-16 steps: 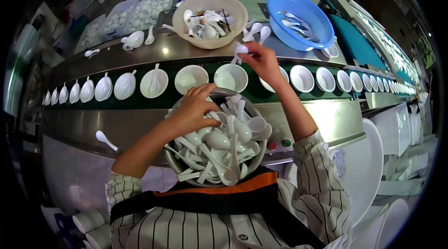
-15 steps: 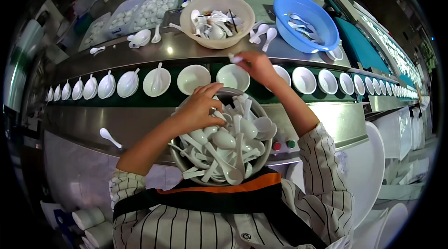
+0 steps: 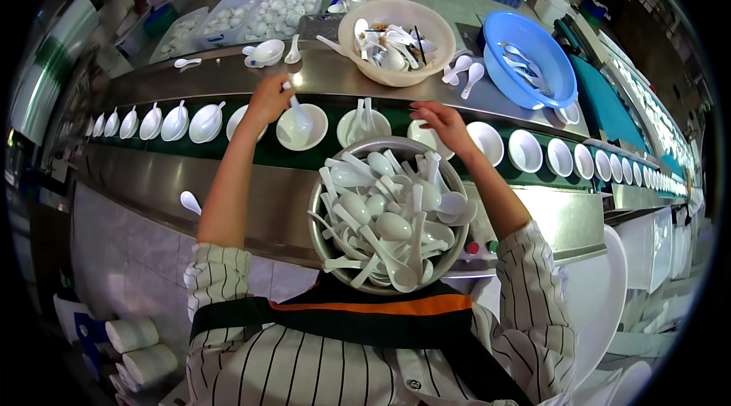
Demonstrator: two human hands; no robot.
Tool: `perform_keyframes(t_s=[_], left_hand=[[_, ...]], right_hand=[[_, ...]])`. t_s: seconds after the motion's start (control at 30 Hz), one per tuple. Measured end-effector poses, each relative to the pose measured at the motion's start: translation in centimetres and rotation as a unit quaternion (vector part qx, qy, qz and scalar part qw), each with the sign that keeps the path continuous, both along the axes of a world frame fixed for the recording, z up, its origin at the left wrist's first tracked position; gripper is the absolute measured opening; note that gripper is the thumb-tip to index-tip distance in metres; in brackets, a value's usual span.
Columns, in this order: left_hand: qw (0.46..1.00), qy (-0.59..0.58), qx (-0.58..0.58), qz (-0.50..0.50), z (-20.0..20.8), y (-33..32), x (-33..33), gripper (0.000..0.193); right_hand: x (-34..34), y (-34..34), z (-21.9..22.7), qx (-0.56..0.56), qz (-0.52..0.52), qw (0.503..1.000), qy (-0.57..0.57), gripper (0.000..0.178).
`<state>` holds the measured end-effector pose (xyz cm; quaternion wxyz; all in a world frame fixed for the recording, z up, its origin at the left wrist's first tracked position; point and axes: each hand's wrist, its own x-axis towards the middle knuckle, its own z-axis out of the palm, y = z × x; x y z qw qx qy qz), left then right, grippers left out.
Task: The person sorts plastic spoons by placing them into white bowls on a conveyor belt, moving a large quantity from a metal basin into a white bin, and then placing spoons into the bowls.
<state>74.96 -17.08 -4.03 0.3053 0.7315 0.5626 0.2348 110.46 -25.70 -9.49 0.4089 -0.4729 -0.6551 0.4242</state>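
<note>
My left hand [image 3: 270, 101] pinches the handle of a white soup spoon [image 3: 300, 121], whose bowl end is over a white bowl [image 3: 288, 137] on the green belt. To its right, another white bowl [image 3: 378, 127] holds two spoons [image 3: 364, 118], handles pointing away from me. My right hand [image 3: 443, 124] is empty, with fingers stretched apart above a further white bowl [image 3: 421, 132]. Against my body stands a round metal basin [image 3: 317, 232] heaped with white spoons [image 3: 392, 227].
The dark green belt [image 3: 263, 151] carries a long row of white bowls. Beyond it, a steel ledge [image 3: 213, 80] bears a cream basin [image 3: 445, 35] of spoons, a blue basin [image 3: 565, 71] and loose spoons. One spoon [image 3: 190, 201] lies on the near ledge. Crates of white crockery [image 3: 282, 14] stand behind.
My left hand has gone from the metal basin to a bowl farther left, now gripping a spoon. My right hand has let go of its spoon. Two spoons now rest in the middle bowl.
</note>
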Motion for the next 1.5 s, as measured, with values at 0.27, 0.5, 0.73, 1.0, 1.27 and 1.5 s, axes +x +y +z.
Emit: perform_keyframes(t_s=[0.27,0.5,0.73,1.0,1.27,1.5], left_hand=[[0.935,0.191,0.289,0.072,-5.5,-0.5,2.1,0.034],[0.965,0.25,0.026,0.072,-8.8,0.7,2.1,0.021],[0.979,0.062,0.175,0.09,-4.7,0.0,1.7,0.019],[0.985,0.095,0.146,0.017,-4.6,-3.0,6.2,0.022],[0.943,0.091,0.059,-0.315,1.6,-10.1,6.1,0.019],[0.972,-0.104,0.024,-0.209,4.3,-9.6,5.8,0.011]], right_hand=[[-2.6,-8.7,9.1,0.206,0.022,0.92,-0.332,0.036],[-5.6,-11.2,8.7,0.208,0.08,0.869,-0.442,0.031],[-2.9,-9.4,10.6,-0.018,0.033,0.999,-0.012,0.01],[4.2,-0.5,4.0,0.146,-0.248,0.921,-0.261,0.022],[-1.7,-5.1,7.4,0.09,-0.14,0.947,-0.276,0.041],[-5.3,-11.0,9.4,0.148,-0.013,0.827,-0.543,0.046]])
